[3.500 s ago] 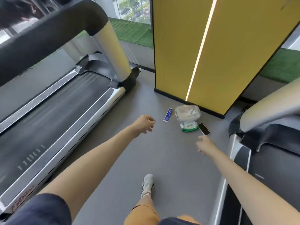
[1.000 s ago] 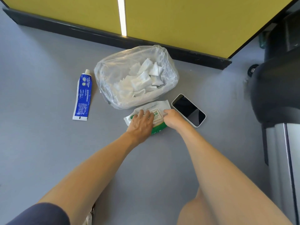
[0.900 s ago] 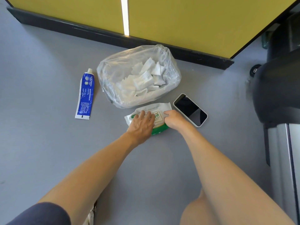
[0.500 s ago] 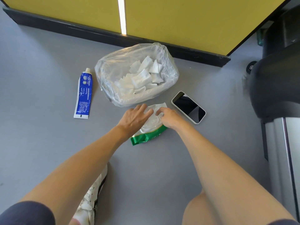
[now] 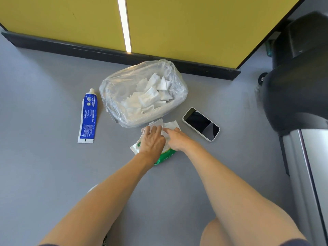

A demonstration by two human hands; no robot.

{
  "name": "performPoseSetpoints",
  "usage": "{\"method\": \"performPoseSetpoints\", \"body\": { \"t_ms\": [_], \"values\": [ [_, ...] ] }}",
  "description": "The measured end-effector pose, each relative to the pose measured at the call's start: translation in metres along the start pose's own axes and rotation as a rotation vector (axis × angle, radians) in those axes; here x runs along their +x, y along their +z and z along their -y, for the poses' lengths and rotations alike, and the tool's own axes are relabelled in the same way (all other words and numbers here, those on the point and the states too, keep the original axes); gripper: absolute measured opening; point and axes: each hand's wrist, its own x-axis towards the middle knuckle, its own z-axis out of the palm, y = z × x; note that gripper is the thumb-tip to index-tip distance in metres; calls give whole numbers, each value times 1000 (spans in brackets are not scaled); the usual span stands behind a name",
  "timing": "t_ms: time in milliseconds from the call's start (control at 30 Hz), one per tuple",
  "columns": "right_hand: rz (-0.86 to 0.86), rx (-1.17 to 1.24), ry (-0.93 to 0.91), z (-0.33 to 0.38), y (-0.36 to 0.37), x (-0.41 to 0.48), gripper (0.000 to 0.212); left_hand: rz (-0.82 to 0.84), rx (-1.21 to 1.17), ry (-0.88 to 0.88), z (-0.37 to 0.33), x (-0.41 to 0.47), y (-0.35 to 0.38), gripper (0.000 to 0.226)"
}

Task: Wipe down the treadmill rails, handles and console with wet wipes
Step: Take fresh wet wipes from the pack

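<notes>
Green-edged wet wipes pack (image 5: 165,157) lies on the grey floor (image 5: 53,174) at frame centre, lid up. I see the left hand (image 5: 152,142) pressing it with flat fingers; the right hand (image 5: 178,140) reaches its opening, grip I cannot tell.

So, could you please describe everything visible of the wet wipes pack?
The wet wipes pack is a soft white pouch with a green edge, lying on the grey floor by the clear bag and smartphone. Its translucent flip lid is open. The left hand rests on it; the right hand touches its top.
</notes>
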Motion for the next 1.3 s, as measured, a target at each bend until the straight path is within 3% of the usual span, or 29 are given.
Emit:
{"method": "performPoseSetpoints", "body": {
  "t_ms": [233,433,600,1033,1300],
  "values": [
    [-3,22,13,-1,0,-1,49,-22,132,17,-13,12,-5,45],
    [-12,46,4,-7,1,-3,58,-27,32,-29,-5,13,-2,23],
    [-37,33,-30,-8,5,-6,55,-58,-132,-51,7,18,0,23],
    [-47,59,-58,-15,8,2,49,-76,-57,-12,-6,19,4,21],
    [-56,64,-60,-19,8,2,55,-54,-395,-100,8,27,2,17]
  ]
}}
